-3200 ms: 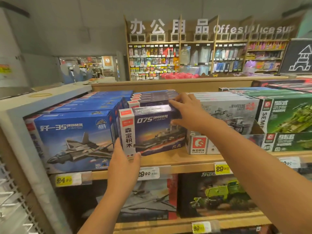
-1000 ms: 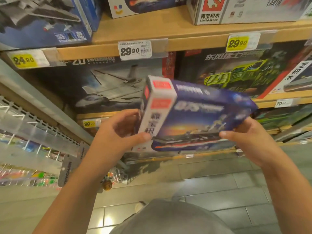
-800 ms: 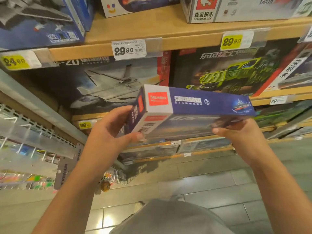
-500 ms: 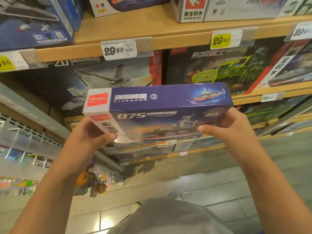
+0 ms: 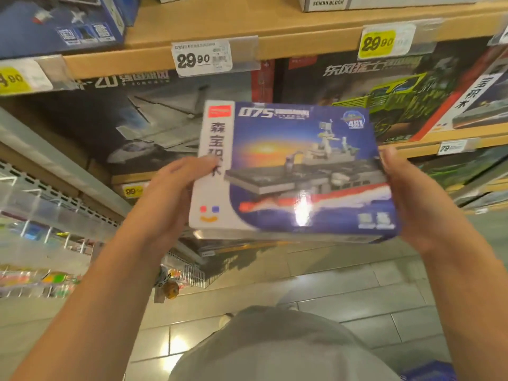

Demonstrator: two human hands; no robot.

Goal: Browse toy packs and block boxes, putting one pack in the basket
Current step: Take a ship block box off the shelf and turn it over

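- While the blue glossy cardboard block box printed with a grey warship and "075" [image 5: 299, 169] is in the air in front of the shelves, its picture face is turned up toward the head camera, probably so the artwork and label can be read; this looks like the browsing part of the task.
- Left hand [image 5: 167, 199] holds the box's white left end, thumb lying across the front over the printed characters and the fingers tucked behind, out of sight.
- Right hand [image 5: 412, 199] clasps the opposite short end, palm against the edge and fingers wrapped behind; a hold at both ends leaves the whole front uncovered.
- Behind the box, a tan wooden shelf [image 5: 220, 23] carries a white "29.90" price tag [image 5: 202, 60] on its front lip; the gap in the row above it is, I judge, where a box of this kind belongs.
- Below that shelf stand larger dark boxes, one with a grey jet [image 5: 154, 119] and one with a green military truck [image 5: 384, 97], faces outward for shoppers.
- No basket is clearly visible; a blue shape at the bottom right corner [image 5: 428, 372] may be one, but I cannot tell.
- Light glares off the box's shiny wrap near its lower middle, so tilting it would help reading.
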